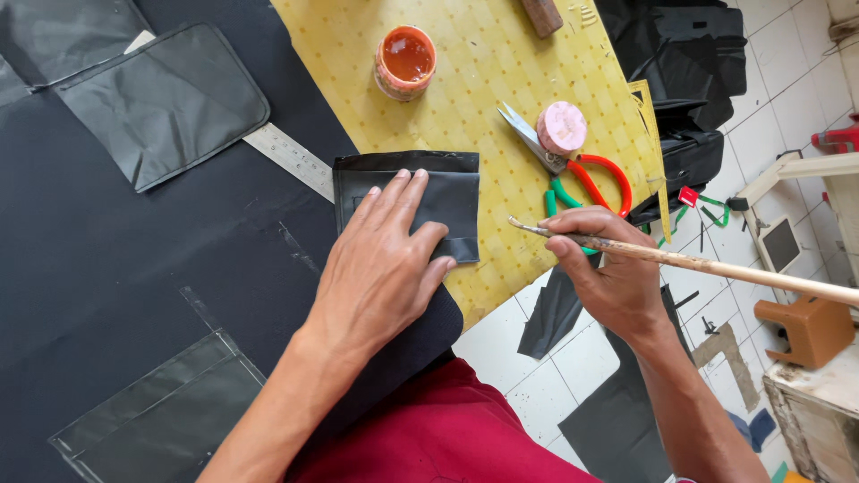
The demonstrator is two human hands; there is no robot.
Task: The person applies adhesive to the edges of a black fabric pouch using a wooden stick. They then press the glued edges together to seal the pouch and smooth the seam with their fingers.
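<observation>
My left hand (380, 259) lies flat, fingers spread, pressing down a small folded black fabric piece (452, 192) at the edge of a yellow dotted board (483, 80). My right hand (599, 268) grips a long thin wooden stick (716, 266), its tip pointing left toward the fabric piece, just short of it. An orange pot of reddish-brown glue (405, 61) stands on the board farther away. Scissors with red and green handles (573, 170) lie on the board near my right hand, with a pink round lid (561, 128) resting on them.
A large black sheet (116, 277) covers the table on the left, with a metal ruler (286, 156), a grey padded panel (161, 103) and clear plastic pieces (170, 416) on it. Black scraps (555, 313) lie on the tiled floor. A small brown stool (810, 326) and black bags (689, 54) sit at right.
</observation>
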